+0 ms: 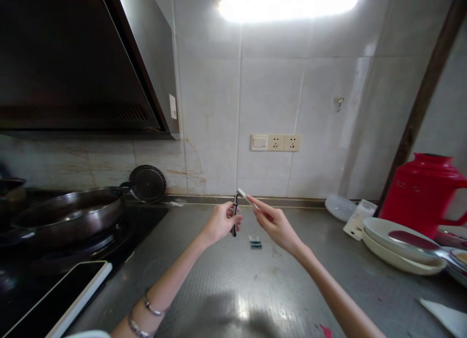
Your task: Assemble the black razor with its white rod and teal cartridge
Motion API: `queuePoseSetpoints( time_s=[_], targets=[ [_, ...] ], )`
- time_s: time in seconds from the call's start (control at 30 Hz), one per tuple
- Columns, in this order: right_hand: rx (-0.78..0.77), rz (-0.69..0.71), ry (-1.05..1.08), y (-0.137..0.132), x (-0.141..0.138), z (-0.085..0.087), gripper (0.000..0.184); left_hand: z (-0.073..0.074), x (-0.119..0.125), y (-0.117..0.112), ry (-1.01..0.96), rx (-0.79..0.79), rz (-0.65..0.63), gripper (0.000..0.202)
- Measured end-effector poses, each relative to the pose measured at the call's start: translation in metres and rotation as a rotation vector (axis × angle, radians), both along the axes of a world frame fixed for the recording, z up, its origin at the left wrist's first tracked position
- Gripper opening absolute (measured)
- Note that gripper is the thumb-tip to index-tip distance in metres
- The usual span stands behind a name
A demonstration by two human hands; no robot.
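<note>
In the middle of the head view, my left hand [223,220] is closed around a slim black handle [235,221], held upright above the metal counter [219,284]. My right hand [275,223] pinches a thin white stick [241,193] between thumb and fingers. The stick's far end meets or nearly meets the top of the black handle; contact is too small to make out. Beneath the hands, a small clear packet with dark green pieces [256,243] lies on the counter.
On the left, a steel pan [73,214] sits on the black stove, with a phone [58,299] near the front. At right stand a red thermos jug [419,197] and stacked white dishes [397,245]. Wall sockets [276,143] are behind; a range hood [149,51] hangs upper left.
</note>
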State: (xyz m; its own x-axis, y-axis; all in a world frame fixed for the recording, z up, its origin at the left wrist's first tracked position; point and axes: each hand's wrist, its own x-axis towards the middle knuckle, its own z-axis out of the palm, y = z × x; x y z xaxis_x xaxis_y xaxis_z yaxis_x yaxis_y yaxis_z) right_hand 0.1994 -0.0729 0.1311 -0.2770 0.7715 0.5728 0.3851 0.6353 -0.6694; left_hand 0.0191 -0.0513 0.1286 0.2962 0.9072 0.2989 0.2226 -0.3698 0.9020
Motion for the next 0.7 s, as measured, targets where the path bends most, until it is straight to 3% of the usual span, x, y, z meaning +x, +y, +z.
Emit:
queuePoseSetpoints(
  time_s=[0.7],
  targets=[
    [0.082, -0.001, -0.143, 0.001, 0.017, 0.012, 0.045, 0.001, 0.004, -0.004, -0.012, -0.059, -0.009, 0.018]
  ],
)
